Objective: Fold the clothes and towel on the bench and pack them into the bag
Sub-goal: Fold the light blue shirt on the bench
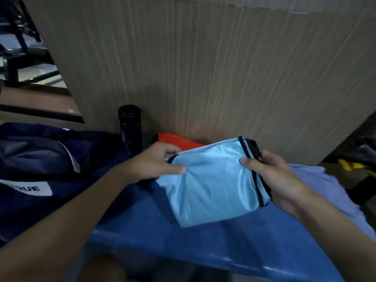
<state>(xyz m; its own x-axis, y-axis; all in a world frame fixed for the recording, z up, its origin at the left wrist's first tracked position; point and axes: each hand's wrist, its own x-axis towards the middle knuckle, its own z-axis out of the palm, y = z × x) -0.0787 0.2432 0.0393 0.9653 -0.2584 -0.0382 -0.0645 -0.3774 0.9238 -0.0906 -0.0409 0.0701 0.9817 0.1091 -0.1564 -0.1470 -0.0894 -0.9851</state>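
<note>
Your left thumb (177, 169) presses flat on top of the light blue garment (213, 186) at its 9 o'clock edge. The fingers (169, 149) of that hand curl behind the same edge, so your left hand (154, 162) pinches the cloth. Your right thumb (247, 161) lies on top near the 2 o'clock corner. The other fingers (267, 156) wrap round the black-trimmed edge from behind, with their tips hidden by the cloth. Your right hand (276, 178) thus grips that edge.

The garment is folded to a compact rectangle and held between both hands, just above a blue cloth (183, 237). Whether the two touch cannot be told. The blue cloth covers the surface below and runs out of frame at 6 o'clock.

- 12 o'clock of the garment: an orange garment (177, 139), mostly hidden behind your left hand.
- 3 o'clock: a pale purple garment (325, 180), partly under your right wrist.
- 9 o'clock: the dark blue bag (40, 159), cut off by the frame, with a white label (28, 188) only partly readable.
- 11 o'clock: a black bottle (130, 127), upright against the wood-grain panel (203, 58).
- Far 3 o'clock: a yellow thing (349, 165), too blurred to identify.
</note>
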